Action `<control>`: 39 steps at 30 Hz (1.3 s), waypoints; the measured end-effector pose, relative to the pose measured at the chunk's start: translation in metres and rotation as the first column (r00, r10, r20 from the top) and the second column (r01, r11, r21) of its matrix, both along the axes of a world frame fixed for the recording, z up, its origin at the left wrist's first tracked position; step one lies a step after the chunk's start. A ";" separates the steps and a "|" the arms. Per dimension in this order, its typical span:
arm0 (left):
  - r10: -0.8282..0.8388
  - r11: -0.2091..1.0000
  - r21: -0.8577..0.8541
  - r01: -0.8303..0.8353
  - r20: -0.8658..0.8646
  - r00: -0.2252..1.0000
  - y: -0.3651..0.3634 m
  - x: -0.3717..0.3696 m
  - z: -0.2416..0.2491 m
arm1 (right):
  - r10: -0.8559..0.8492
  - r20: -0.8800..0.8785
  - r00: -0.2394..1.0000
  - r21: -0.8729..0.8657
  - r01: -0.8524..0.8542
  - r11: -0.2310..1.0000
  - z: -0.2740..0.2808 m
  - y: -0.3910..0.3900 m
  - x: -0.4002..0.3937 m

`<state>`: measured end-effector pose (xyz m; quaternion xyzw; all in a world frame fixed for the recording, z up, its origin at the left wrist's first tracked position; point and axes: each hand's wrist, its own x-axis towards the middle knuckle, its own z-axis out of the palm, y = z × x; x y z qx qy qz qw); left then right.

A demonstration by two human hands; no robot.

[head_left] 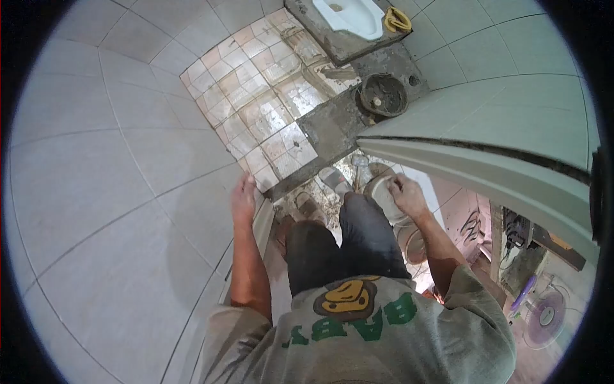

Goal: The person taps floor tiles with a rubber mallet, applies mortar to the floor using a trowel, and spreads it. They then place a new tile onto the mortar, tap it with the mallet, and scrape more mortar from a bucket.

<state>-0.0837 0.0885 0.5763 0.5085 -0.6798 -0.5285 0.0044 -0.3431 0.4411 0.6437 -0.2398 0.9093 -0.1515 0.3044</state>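
My left hand is stretched forward beside the tiled wall, close over the door edge, its fingers extended and nothing seen in them. On the other side my right hand is closed, fingers curled toward the thumb, above a pale round bucket; I cannot tell what it holds, if anything. Ahead of my feet lies a floor of small square tiles, smeared with grey in places. A bare mortar strip borders the tiles on the right.
A dark basin with mortar residue sits on the strip. Beyond it are a white squat toilet on a raised base and yellow gloves. A door frame crosses at right. Behind it stand a purple fan and another bucket.
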 end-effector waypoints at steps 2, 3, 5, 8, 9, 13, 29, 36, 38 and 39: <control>0.048 0.999 -0.014 -0.049 -0.065 0.997 -0.018 -0.004 0.012 | -0.048 0.012 0.999 0.016 0.048 0.999 0.028 -0.013 -0.001; 0.065 0.997 -0.023 -0.068 -0.102 0.993 -0.023 -0.003 0.019 | -0.089 -0.003 0.996 -0.053 0.089 0.995 0.041 -0.017 0.001; 0.143 0.990 0.023 -0.141 -0.135 0.980 -0.029 -0.005 0.036 | -0.130 -0.007 0.991 -0.131 0.128 0.983 0.054 -0.019 0.011; 0.236 0.970 0.098 -0.223 -0.166 0.957 -0.033 0.002 0.047 | -0.189 0.018 0.982 -0.077 0.190 0.979 0.062 -0.007 0.021; 0.251 0.964 0.128 -0.233 -0.161 0.954 -0.032 0.006 0.047 | -0.186 0.025 0.982 -0.073 0.187 0.980 0.063 -0.004 0.027; 0.296 0.943 0.179 -0.280 -0.065 0.953 -0.026 0.019 0.027 | -0.193 0.038 0.981 -0.039 0.194 0.980 0.053 0.015 0.054; 0.295 0.939 0.208 -0.273 -0.082 0.952 -0.037 0.020 0.010 | -0.330 0.090 0.940 0.017 0.330 0.944 0.066 0.041 0.078; 0.190 0.969 0.180 -0.168 -0.112 0.975 -0.038 -0.002 0.014 | -0.387 -0.029 0.921 -0.023 0.387 0.922 0.073 0.072 0.058; 0.162 0.976 0.170 -0.139 -0.131 0.978 -0.034 -0.007 0.013 | -0.502 -0.066 0.862 -0.016 0.503 0.864 0.068 0.092 0.046; 0.144 0.978 0.167 -0.121 -0.131 0.981 -0.033 -0.009 0.013 | -0.507 -0.074 0.859 -0.038 0.506 0.862 0.066 0.102 0.038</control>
